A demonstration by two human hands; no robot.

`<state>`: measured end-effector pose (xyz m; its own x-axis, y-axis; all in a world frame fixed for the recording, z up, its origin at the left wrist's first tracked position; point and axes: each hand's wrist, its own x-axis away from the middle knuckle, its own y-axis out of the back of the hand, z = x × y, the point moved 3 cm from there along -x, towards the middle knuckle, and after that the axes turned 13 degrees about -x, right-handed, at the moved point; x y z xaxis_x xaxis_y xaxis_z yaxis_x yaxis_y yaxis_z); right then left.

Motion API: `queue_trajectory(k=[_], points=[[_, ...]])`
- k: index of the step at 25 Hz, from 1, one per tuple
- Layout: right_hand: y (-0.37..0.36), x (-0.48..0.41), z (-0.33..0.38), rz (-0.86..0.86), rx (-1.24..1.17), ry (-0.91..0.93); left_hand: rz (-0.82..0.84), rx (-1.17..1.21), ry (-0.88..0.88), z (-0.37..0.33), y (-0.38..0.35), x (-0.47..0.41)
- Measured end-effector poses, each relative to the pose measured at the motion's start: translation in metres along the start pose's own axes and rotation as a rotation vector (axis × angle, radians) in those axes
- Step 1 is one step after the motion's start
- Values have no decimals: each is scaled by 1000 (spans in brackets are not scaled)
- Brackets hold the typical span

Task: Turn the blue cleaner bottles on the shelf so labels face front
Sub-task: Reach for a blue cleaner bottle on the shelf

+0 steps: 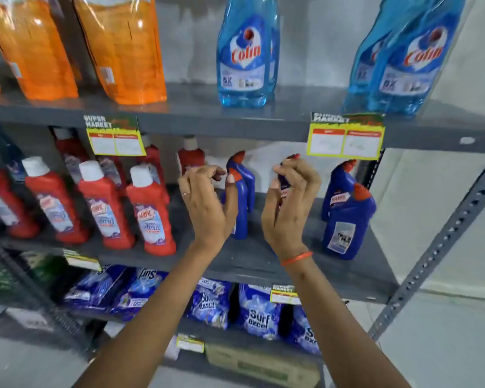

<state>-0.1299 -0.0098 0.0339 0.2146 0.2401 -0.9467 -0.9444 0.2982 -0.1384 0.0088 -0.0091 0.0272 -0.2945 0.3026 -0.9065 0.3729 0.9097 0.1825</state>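
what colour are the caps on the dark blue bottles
Red-orange caps on the dark blue bottles, clearest in the head view.

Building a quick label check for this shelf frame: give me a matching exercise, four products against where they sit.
Things:
1. orange refill pouches
2. red bottles with white caps
3. blue detergent packs
4. light blue spray-cleaner bottles

Places:
A. middle shelf, left of the hands
B. top shelf, right part
C. shelf below the hands
D. top shelf, left part

Pairs: 1-D, 2-A, 3-C, 4-B
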Motion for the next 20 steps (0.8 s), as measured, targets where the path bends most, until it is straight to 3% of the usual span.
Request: queue_trajectory(k=[3, 7, 12, 15, 20], points=[[-23, 41, -31, 87, 54, -154, 95, -31, 53, 40, -22, 24], [-56, 105, -88, 239, 180, -503, 341, 38, 213, 108, -67, 53], [-71, 150, -142, 344, 230, -988, 822, 255, 436, 158, -122, 67], [-76, 152, -159, 389, 202, -1080, 919, 381, 487, 165, -140, 65], [-73, 151, -165, 426, 152, -1080, 1007, 413, 494, 174, -153, 61]])
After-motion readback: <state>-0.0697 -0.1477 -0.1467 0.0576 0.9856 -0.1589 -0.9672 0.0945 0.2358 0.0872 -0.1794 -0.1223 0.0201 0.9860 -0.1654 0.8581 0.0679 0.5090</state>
